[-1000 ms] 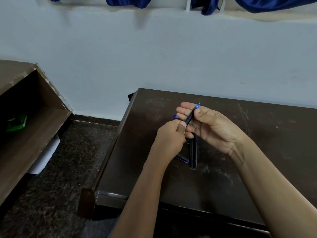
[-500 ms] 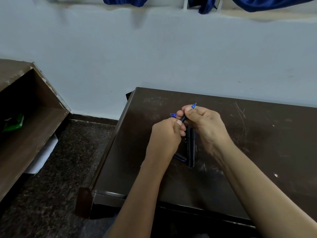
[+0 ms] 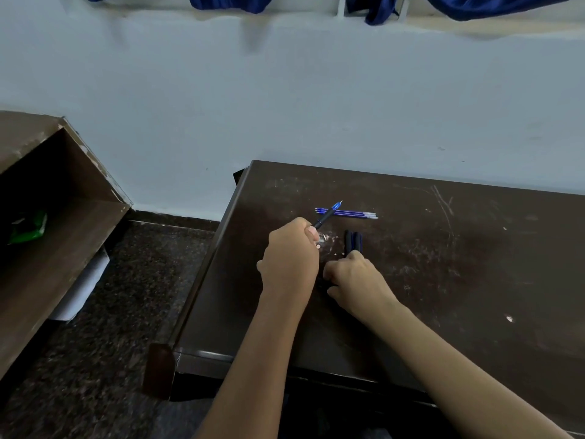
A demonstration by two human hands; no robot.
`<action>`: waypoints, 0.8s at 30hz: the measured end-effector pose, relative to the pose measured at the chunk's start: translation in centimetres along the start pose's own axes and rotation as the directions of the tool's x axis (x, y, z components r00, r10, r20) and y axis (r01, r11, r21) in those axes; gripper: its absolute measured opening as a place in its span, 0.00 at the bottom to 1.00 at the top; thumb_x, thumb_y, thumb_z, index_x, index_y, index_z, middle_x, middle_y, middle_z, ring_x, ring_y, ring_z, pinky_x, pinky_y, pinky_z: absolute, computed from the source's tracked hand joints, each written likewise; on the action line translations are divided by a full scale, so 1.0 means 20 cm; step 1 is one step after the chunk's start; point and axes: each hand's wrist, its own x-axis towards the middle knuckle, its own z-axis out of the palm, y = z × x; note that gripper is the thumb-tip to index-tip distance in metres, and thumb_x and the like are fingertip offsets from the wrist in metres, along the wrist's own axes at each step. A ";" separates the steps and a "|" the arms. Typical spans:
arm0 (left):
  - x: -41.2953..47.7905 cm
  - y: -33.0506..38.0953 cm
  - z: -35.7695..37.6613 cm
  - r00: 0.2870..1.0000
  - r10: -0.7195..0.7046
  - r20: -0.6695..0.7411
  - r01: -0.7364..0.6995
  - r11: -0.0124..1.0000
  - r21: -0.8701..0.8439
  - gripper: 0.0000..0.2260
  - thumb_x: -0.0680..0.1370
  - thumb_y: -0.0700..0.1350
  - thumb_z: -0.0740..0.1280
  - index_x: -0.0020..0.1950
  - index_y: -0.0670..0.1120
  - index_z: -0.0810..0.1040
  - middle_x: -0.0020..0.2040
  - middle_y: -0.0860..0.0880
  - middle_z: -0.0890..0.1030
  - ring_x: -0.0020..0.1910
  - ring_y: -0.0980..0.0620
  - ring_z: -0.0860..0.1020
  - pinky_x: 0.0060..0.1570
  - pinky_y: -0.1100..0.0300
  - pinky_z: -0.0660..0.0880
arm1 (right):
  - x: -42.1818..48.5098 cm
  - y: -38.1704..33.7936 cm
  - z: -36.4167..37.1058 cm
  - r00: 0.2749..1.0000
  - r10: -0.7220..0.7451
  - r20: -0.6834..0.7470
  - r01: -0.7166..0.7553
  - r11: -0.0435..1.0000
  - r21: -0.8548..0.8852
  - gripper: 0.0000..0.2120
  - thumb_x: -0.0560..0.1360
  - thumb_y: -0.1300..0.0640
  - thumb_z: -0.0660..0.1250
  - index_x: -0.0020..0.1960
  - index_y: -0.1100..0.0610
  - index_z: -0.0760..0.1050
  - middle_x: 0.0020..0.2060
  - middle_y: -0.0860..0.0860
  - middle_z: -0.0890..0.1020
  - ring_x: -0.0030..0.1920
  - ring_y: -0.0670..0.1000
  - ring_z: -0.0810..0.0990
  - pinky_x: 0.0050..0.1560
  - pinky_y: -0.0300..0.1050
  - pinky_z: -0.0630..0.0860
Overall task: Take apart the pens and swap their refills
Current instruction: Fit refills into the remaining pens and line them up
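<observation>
Nearest you, your right hand [image 3: 354,277] sits knuckles-up on the table [image 3: 474,280], fingers curled down over the near ends of the two black barrels [image 3: 353,239]. They lie side by side, pointing away from you, likely so that you can pick one for reassembly. The hand itself hides whether you actually grip a barrel, so I cannot tell. Just beside it, your left hand [image 3: 289,248] is clenched around a black pen section [image 3: 327,213], its blue tip angled up and away, probably held ready for joining. Beyond, the thin blue refills [image 3: 348,213] lie bunched on the table; their count is hard to make out.
</observation>
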 end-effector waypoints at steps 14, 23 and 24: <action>0.00 -0.01 -0.03 0.998 -0.044 0.052 0.044 0.999 -0.001 0.08 0.77 0.39 0.61 0.51 0.46 0.78 0.50 0.45 0.82 0.50 0.45 0.79 0.57 0.42 0.73 | 0.03 0.21 -0.29 0.870 0.317 -0.377 0.016 0.747 0.665 0.08 0.75 0.62 0.63 0.48 0.51 0.78 0.46 0.48 0.81 0.43 0.48 0.77 0.40 0.35 0.69; 0.00 0.00 0.00 0.994 -0.020 0.109 0.018 1.000 0.022 0.08 0.78 0.41 0.61 0.44 0.52 0.75 0.49 0.48 0.82 0.50 0.46 0.79 0.58 0.43 0.73 | 0.00 0.19 -0.34 0.889 0.237 -0.392 0.078 0.764 0.640 0.10 0.75 0.63 0.65 0.48 0.51 0.81 0.46 0.47 0.81 0.38 0.40 0.74 0.35 0.22 0.66; 0.00 0.01 0.00 0.992 -0.005 0.125 0.002 1.000 0.024 0.08 0.78 0.40 0.61 0.44 0.52 0.76 0.48 0.48 0.82 0.50 0.47 0.79 0.58 0.43 0.73 | 0.00 0.17 -0.34 0.898 0.205 -0.390 0.094 0.775 0.625 0.10 0.75 0.64 0.66 0.48 0.52 0.82 0.46 0.47 0.81 0.38 0.40 0.75 0.36 0.23 0.67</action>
